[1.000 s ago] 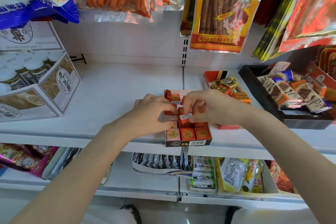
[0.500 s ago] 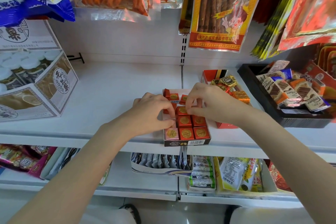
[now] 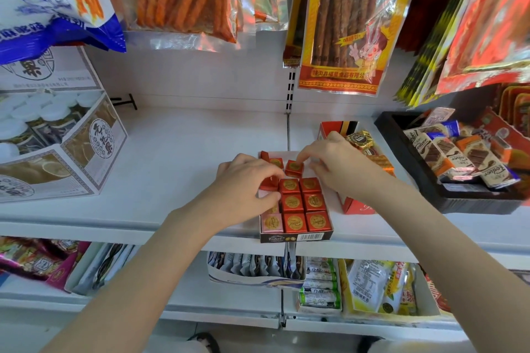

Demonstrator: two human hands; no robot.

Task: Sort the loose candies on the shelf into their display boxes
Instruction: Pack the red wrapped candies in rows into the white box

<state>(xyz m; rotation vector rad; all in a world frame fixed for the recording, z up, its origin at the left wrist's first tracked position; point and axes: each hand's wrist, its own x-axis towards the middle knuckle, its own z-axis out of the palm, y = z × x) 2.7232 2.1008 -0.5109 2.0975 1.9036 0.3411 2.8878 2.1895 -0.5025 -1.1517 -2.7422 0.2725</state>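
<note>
Evidently the red candy cube point(image 3: 294, 168) under the right hand's point(image 3: 341, 172) fingers point(image 3: 304, 156) is being set into the next free slot of the display box point(image 3: 295, 236): it sits tilted, just beyond the squared-up rows of red cubes point(image 3: 302, 202), and the curled fingertips rest on its top edge. Whether they truly pinch it or only nudge it I cannot tell. The left hand point(image 3: 246, 185) lies over the box's left column with fingers curled down onto a red cube point(image 3: 268, 183) there, probably steadying or pressing it level so the row stays tight; its grip is hidden beneath the knuckles. Nearest the wrists, a pink cube point(image 3: 271, 223) fills the front left corner. Beyond the fingers another red cube point(image 3: 272, 161) lies loose at the back of the box.

The box stands at the front lip of the white shelf point(image 3: 186, 152), so it faces out for display. To the right of the right hand, a red box point(image 3: 355, 205) of gold-wrapped sweets point(image 3: 358, 139) is largely covered by the wrist, so its fill cannot be judged. Further right, a black tray point(image 3: 447, 200) of chocolate bars is cut off at the edge.
</note>
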